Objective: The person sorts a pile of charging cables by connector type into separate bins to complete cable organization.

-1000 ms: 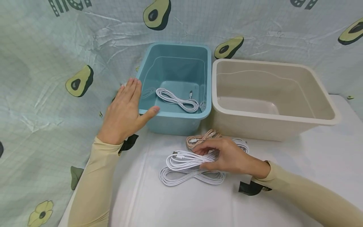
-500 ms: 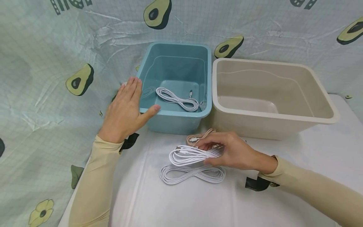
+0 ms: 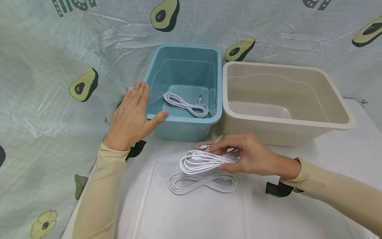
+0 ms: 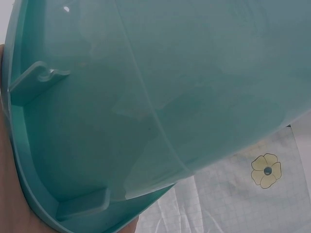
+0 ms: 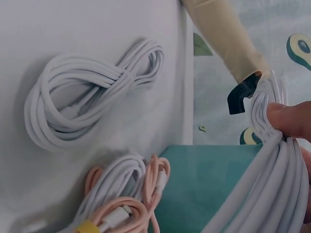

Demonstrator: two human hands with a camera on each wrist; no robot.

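My left hand [image 3: 128, 116] lies with straight fingers along the left rim of the blue bin [image 3: 185, 131], thumb over the front corner. In the left wrist view the bin's outer wall [image 4: 146, 97] fills most of the picture. One coiled white cable [image 3: 188, 105] lies inside that bin. My right hand [image 3: 256, 157] pinches a coiled white charging cable [image 3: 198, 162] between thumb and fingers, over the table. Below it rests another white cable coil [image 3: 203, 183], looped like a figure eight. Behind the held coil, a peach cable [image 3: 206, 145] is partly hidden.
To the right of the blue bin stands a wider beige bin [image 3: 283, 124]. In the right wrist view another white coil [image 5: 119, 179] lies among peach cable loops [image 5: 155, 179]. An avocado-print sheet [image 3: 119, 49] hangs behind the white-covered table [image 3: 191, 215].
My right hand has lifted the white cable off the figure-eight coil and moved it slightly up and right. My left hand has stayed on the blue bin's rim.
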